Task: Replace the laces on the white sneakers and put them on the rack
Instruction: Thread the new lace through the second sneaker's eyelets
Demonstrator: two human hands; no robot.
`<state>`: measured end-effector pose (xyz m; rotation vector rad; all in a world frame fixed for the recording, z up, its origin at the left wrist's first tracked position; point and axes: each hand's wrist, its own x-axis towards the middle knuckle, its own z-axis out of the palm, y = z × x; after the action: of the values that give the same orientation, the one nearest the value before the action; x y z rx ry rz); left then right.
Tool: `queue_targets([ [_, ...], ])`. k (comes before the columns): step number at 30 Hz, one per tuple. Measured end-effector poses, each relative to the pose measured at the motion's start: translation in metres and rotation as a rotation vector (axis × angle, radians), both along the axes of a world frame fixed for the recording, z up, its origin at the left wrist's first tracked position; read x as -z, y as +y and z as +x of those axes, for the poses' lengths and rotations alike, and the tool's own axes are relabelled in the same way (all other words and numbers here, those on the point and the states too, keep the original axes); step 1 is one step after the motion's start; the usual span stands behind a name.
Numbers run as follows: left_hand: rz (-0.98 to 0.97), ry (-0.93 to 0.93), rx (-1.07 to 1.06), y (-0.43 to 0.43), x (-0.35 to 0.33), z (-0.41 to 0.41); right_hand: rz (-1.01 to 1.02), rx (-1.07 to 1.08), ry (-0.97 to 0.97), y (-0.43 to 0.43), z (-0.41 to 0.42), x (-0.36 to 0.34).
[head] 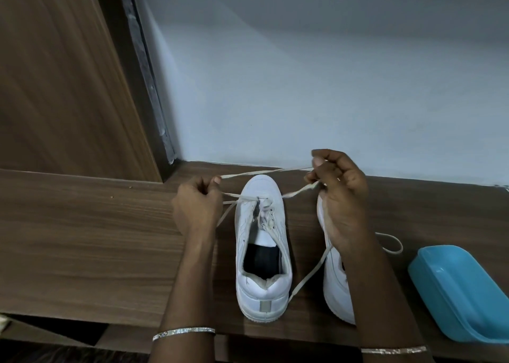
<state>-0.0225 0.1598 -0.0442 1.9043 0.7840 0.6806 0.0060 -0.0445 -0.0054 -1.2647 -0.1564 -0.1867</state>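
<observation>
A white sneaker (261, 249) stands on the wooden surface (82, 238), toe pointing away from me, with a cream lace (261, 171) threaded through its front eyelets. My left hand (197, 208) pinches one lace end to the left of the toe. My right hand (341, 197) pinches the other end at the right, and the lace runs taut between both hands past the toe. A second white sneaker (334, 288) stands to the right, mostly hidden behind my right forearm. A loose lace loop (394, 243) lies beyond it.
A blue plastic tub (462, 294) lies at the right edge of the surface. A pale wall (303, 87) rises right behind the sneakers. A wooden panel (55, 73) stands at the back left. The surface's front edge runs just below the heels.
</observation>
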Motion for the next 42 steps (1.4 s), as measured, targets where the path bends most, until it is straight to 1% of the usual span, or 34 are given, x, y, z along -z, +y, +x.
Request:
queue_targets([
  [2, 0.007, 0.07, -0.005, 0.002, 0.002, -0.002, 0.088, 0.028, 0.031, -0.007, 0.003, 0.0],
  [4, 0.012, 0.127, -0.004, 0.003, 0.005, -0.001, 0.132, 0.048, 0.052, -0.013, 0.005, 0.003],
  [10, 0.092, 0.247, 0.015, -0.001, 0.003, -0.003, 0.16, 0.017, 0.024, -0.019, 0.005, 0.004],
  [12, 0.159, 0.215, 0.059, 0.0, 0.001, -0.001, 0.14, -0.021, 0.016, -0.019, 0.003, 0.002],
  [14, 0.245, 0.03, 0.204, 0.0, -0.005, 0.001, 0.014, -0.054, 0.034, -0.017, 0.001, 0.002],
  [16, 0.247, -0.176, 0.454, -0.007, -0.018, 0.002, -0.157, -0.09, 0.045, -0.01, -0.002, 0.003],
  [17, 0.223, -0.215, 0.592, -0.013, -0.025, 0.002, -0.22, -0.111, 0.043, -0.005, -0.004, 0.003],
  [18, 0.208, -0.211, 0.71, -0.019, -0.029, 0.002, -0.264, -0.131, 0.038, -0.001, -0.006, 0.004],
  [20, 0.241, -0.16, 0.828, -0.028, -0.03, 0.004, -0.292, -0.156, 0.019, 0.006, -0.009, 0.004],
  [22, 0.25, -0.134, 0.837, -0.03, -0.027, 0.005, -0.295, -0.147, 0.0, 0.007, -0.009, 0.005],
  [24, 0.188, -0.134, 0.85, -0.027, -0.025, 0.004, -0.308, -0.135, -0.017, 0.006, -0.009, 0.006],
  [27, 0.07, -0.12, 0.923, -0.028, -0.029, 0.0, -0.335, -0.108, -0.046, 0.006, -0.008, 0.006],
  [28, 0.047, -0.123, 0.927, -0.029, -0.03, 0.0, -0.347, -0.094, -0.06, 0.007, -0.008, 0.007],
  [30, 0.047, -0.156, 0.862, -0.031, -0.03, 0.001, -0.384, -0.057, -0.086, 0.007, -0.006, 0.008],
  [32, 0.076, -0.19, 0.734, -0.028, -0.029, 0.002, -0.426, -0.007, -0.091, 0.006, -0.005, 0.011],
  [34, 0.082, -0.203, 0.61, -0.022, -0.027, 0.003, -0.427, 0.031, -0.097, 0.003, -0.003, 0.012],
  [39, -0.016, -0.259, 0.39, -0.002, -0.021, 0.001, -0.344, 0.126, -0.112, -0.011, 0.003, 0.009],
  [42, -0.075, -0.253, 0.315, 0.007, -0.014, 0.002, -0.416, 0.177, -0.131, -0.015, 0.003, 0.008],
])
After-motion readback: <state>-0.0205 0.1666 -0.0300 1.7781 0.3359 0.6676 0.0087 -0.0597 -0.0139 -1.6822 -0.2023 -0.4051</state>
